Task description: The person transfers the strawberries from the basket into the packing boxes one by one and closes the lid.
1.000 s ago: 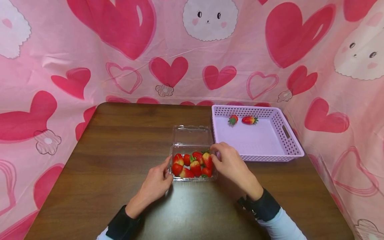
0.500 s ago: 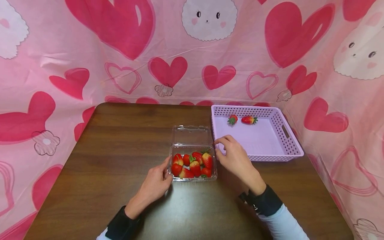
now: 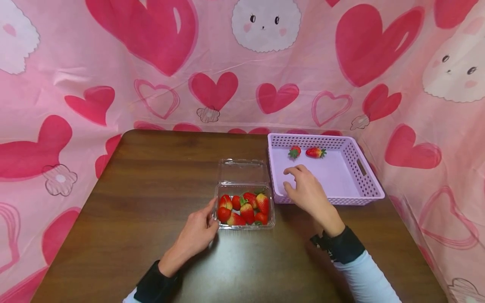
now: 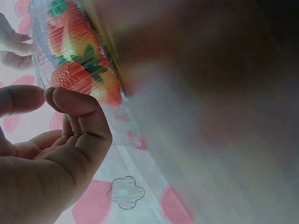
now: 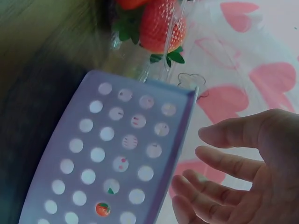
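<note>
Several strawberries (image 3: 247,212) fill the base of a clear plastic clamshell box (image 3: 244,184), whose lid (image 3: 243,171) lies folded back. My left hand (image 3: 195,231) holds the box's left side; in the left wrist view its thumb (image 4: 21,100) and bent finger (image 4: 77,102) meet at the rim. My right hand (image 3: 308,191) is over the front left of a lilac basket (image 3: 333,179), fingers loosely bent and holding nothing. In the right wrist view its fingers (image 5: 229,163) are spread beside the basket's perforated wall (image 5: 105,154).
Two strawberries, one upper left (image 3: 294,152) and one beside it (image 3: 315,152), lie at the back of the basket. The basket stands right against the box on a dark wooden table (image 3: 159,181). A pink heart-patterned cloth (image 3: 276,71) hangs behind and along the sides.
My right hand has left the box's right edge and moved right and away from me, over the basket. The left hand and the box have stayed in place.
</note>
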Motion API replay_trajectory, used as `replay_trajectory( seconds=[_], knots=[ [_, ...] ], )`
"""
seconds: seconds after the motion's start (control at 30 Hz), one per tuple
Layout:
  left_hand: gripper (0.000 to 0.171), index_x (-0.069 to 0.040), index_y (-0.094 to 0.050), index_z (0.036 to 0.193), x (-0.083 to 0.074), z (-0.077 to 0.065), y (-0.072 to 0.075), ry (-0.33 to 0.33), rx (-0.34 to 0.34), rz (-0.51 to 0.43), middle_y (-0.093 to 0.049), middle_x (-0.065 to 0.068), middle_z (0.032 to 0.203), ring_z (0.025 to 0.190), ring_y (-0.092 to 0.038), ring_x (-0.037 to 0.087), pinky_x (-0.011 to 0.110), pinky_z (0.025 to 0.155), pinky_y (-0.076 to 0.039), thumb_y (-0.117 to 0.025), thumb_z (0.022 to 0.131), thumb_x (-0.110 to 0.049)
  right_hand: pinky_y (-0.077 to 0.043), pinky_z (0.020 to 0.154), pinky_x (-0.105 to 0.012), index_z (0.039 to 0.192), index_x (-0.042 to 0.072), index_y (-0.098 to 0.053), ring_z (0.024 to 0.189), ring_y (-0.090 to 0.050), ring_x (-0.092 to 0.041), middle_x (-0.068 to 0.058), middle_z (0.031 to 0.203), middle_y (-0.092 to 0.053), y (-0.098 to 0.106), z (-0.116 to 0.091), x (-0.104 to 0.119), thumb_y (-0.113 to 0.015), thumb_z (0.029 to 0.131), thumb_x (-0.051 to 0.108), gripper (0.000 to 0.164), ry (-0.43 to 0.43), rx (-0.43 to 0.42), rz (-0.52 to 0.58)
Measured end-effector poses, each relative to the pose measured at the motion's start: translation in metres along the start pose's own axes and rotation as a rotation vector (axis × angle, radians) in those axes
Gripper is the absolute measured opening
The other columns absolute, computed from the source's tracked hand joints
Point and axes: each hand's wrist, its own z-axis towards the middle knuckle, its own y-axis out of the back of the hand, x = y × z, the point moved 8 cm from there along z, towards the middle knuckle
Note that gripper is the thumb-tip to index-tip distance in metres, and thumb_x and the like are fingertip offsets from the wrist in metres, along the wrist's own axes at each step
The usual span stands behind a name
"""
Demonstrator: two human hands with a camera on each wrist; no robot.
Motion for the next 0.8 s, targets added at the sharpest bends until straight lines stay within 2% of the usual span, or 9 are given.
replay_trajectory(
  seconds=[0.23,0.47,0.8],
  knots=[
    [0.069,-0.002,-0.043,0.16,0.001,0.001,0.0,0.017,0.016,-0.006,-0.051,0.001,0.068,0.054,-0.047,0.018,0.028,0.05,-0.043,-0.066,0.095,-0.006,-0.055,0.081,-0.055,0.121,0.0,-0.072,0.095,-0.065,-0.037,-0.022,0.12,-0.064,0.01,0.005,-0.008,-0.072,0.094,0.015,0.031,-0.018,0.003,-0.02],
    [0.068,-0.001,-0.044,0.159,0.002,0.001,0.0,0.013,0.014,-0.007,-0.051,0.001,0.067,0.054,-0.046,0.018,0.027,0.049,-0.041,-0.066,0.094,-0.004,-0.055,0.078,-0.054,0.12,-0.002,-0.072,0.093,-0.065,-0.037,-0.023,0.118,-0.066,0.022,0.013,-0.01,-0.072,0.093,0.014,0.031,0.0,-0.002,-0.027],
    [0.069,-0.002,-0.043,0.159,0.002,0.001,0.0,0.018,0.014,-0.006,-0.051,0.001,0.067,0.055,-0.046,0.018,0.027,0.05,-0.043,-0.066,0.095,-0.005,-0.053,0.075,-0.054,0.117,-0.001,-0.072,0.091,-0.065,-0.038,-0.024,0.11,-0.066,0.029,0.024,-0.02,-0.071,0.092,0.01,0.028,0.008,-0.007,-0.021]
  ],
)
